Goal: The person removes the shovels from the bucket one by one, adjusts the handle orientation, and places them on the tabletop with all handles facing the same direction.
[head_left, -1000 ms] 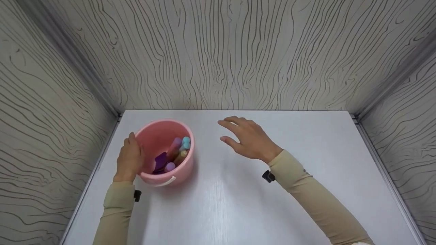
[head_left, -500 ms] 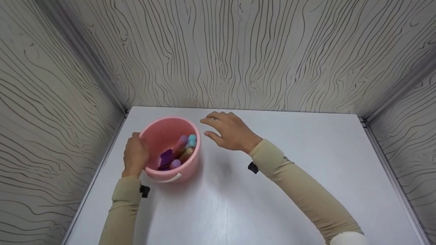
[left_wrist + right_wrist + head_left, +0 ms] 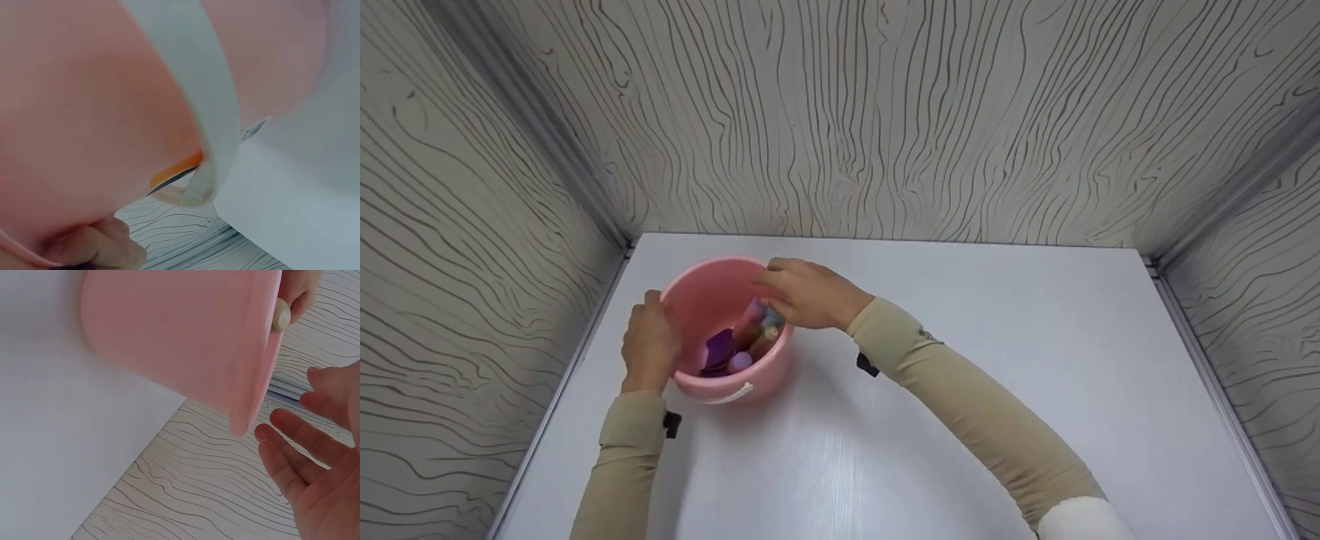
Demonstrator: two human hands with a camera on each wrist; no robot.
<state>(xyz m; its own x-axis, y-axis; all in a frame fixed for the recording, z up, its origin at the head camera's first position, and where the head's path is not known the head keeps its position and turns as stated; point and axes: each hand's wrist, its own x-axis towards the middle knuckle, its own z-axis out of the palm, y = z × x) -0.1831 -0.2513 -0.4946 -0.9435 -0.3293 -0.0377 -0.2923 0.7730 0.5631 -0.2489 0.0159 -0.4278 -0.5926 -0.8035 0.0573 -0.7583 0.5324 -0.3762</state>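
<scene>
A pink bucket (image 3: 765, 375) stands at the left of the white table, its mouth facing up. My left hand (image 3: 649, 341) grips the rim on the left side, fingers outside; in the left wrist view its curled fingers (image 3: 98, 244) show beside the wall. Over the right rim reaches my right hand (image 3: 817, 292), fingertips above the opening. The right wrist view shows its fingers loosely bent, spread and holding nothing. Inside the bucket lie a dark purple piece (image 3: 718, 347), a lilac round-ended piece (image 3: 740, 362), a pinkish-purple stick (image 3: 748, 319), a tan-ended piece (image 3: 767, 341) and a light blue piece (image 3: 773, 316).
The bucket's white handle (image 3: 208, 90) hangs down along its near side. The white table (image 3: 997, 360) stretches away to the right. Wood-grain panels (image 3: 840, 112) wall it in at the back and both sides.
My right hand has moved left, from over the table to the bucket's right rim, its fingers now over the opening. My left hand stays on the left rim.
</scene>
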